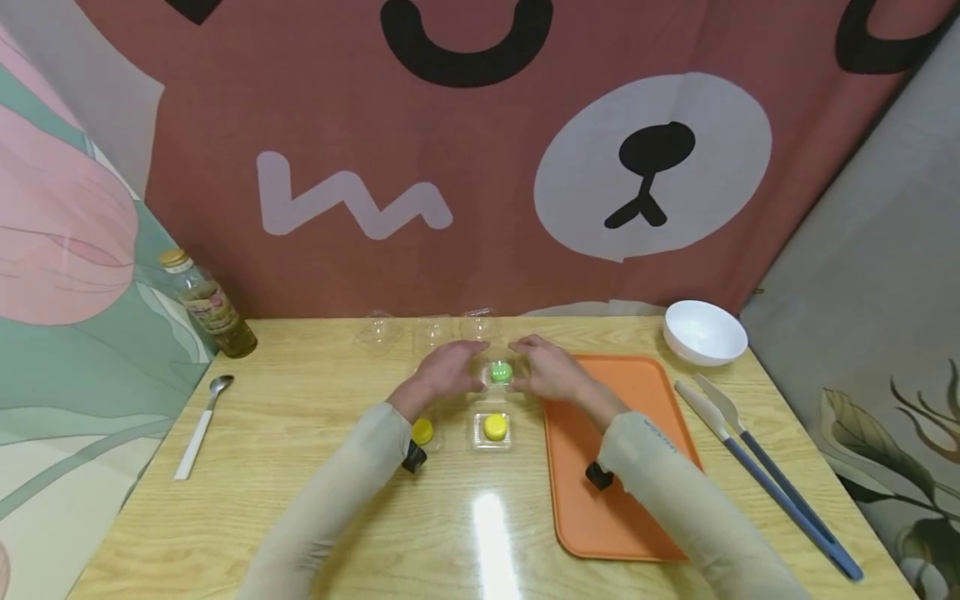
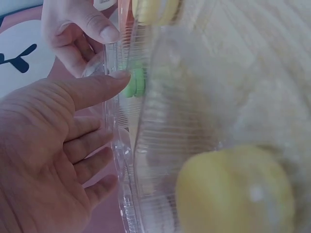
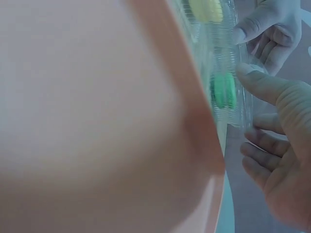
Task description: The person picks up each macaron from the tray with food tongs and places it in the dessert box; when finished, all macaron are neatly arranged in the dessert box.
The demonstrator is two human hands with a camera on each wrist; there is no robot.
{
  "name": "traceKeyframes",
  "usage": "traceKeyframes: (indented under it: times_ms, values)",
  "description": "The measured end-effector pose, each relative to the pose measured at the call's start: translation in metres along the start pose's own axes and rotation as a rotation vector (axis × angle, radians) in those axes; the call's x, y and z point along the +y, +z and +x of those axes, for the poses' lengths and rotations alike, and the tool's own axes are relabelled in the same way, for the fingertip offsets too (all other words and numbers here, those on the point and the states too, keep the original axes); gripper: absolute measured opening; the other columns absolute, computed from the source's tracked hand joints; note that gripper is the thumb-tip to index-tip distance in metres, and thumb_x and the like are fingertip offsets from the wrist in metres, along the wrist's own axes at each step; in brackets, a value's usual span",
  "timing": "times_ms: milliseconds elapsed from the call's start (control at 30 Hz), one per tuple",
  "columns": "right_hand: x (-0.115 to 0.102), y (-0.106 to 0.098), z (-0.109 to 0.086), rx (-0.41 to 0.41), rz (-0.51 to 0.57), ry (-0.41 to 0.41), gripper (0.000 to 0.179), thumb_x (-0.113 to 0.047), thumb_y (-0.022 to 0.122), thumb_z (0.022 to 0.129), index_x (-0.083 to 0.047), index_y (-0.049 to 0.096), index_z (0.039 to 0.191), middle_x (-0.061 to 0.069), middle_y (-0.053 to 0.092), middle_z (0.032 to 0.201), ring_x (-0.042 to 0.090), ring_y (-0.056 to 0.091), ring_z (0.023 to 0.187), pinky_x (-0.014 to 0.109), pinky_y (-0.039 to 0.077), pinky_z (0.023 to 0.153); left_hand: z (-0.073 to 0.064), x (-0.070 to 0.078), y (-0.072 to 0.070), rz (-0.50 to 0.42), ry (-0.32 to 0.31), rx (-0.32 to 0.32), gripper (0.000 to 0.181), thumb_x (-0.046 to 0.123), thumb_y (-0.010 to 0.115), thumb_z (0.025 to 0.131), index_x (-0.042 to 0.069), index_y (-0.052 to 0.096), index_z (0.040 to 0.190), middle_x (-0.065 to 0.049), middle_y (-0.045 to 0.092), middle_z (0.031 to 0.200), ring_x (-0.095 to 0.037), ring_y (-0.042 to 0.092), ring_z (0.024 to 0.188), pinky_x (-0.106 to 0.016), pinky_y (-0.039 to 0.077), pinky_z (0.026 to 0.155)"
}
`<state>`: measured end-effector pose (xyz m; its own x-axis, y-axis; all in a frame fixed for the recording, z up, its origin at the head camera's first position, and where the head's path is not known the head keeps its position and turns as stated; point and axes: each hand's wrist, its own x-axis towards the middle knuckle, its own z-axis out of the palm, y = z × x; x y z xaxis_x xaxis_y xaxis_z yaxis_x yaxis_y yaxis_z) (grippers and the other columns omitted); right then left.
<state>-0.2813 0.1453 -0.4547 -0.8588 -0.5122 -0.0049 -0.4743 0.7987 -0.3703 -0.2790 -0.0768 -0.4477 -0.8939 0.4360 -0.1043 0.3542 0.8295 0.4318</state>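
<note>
Sleeves [image 1: 327,504] reached forward over the tabletop [image 1: 315,375], the right one above an orange tray [image 1: 592,525]. Just beside the left sleeve sat one yellow macaron [image 1: 423,432], partly hidden; another yellow macaron [image 1: 495,427] lay in a clear box [image 1: 491,447] to its right. Beyond that box, a green macaron [image 1: 501,372] in a clear container [image 1: 498,389] sat between the left hand [image 1: 450,369] and the right hand [image 1: 551,369]. Each grip was loosely spread, thumb apart from lightly bent fingers, and had hold of nothing; whether either thumb touched the container's edge could not be told. Farther back, clear plastic shells [image 1: 433,331] stood along the far edge.
</note>
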Motion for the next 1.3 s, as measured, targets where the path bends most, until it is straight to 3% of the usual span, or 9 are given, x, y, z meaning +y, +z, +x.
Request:
traceKeyframes:
  times_ms: [467, 733, 967, 1300]
  values:
    - [0.0021, 0.0044, 0.0017, -0.029, -0.039, 0.009, 0.077, -0.038, 0.08, 0.087, -0.007, 0.049, 0.15, 0.016, 0.051, 0.15, 0.037, 0.056, 0.133, 0.053, 0.048, 0.11, 0.0002, 0.0008, 0.0034, -0.003, -0.063, -0.022, 0.081, 0.026, 0.085, 0.082, 0.018, 0.046, 0.153, -0.008, 0.051, 0.155, -0.03, 0.047, 0.144, -0.046, 0.037, 0.121]
    - [0.0006, 0.0025, 0.0059, -0.033, -0.102, -0.004, 0.076, -0.036, 0.081, 0.085, -0.007, 0.051, 0.148, 0.016, 0.053, 0.15, 0.036, 0.055, 0.134, 0.052, 0.048, 0.111, 0.0006, 0.0043, 0.0024, 0.098, -0.068, -0.001, 0.079, 0.029, 0.085, 0.081, 0.018, 0.049, 0.151, -0.011, 0.055, 0.15, -0.033, 0.053, 0.138, -0.046, 0.041, 0.118]
    - [-0.0041, -0.0004, 0.0079, -0.062, -0.099, 0.002, 0.073, -0.034, 0.081, 0.086, -0.005, 0.052, 0.147, 0.017, 0.054, 0.148, 0.036, 0.057, 0.132, 0.051, 0.047, 0.112, 0.0015, 0.0052, 0.0026, 0.17, -0.074, -0.01, 0.077, 0.033, 0.084, 0.082, 0.018, 0.051, 0.15, -0.011, 0.052, 0.153, -0.032, 0.038, 0.149, -0.048, 0.029, 0.125]
    - [-0.0024, -0.0009, 0.0094, -0.066, -0.112, -0.008, 0.077, -0.036, 0.083, 0.083, -0.004, 0.052, 0.146, 0.019, 0.057, 0.144, 0.038, 0.059, 0.128, 0.052, 0.048, 0.11, 0.0029, 0.0057, 0.0022, 0.206, -0.076, -0.025, 0.078, 0.036, 0.084, 0.082, 0.02, 0.051, 0.15, -0.008, 0.054, 0.152, -0.03, 0.038, 0.149, -0.047, 0.027, 0.126]
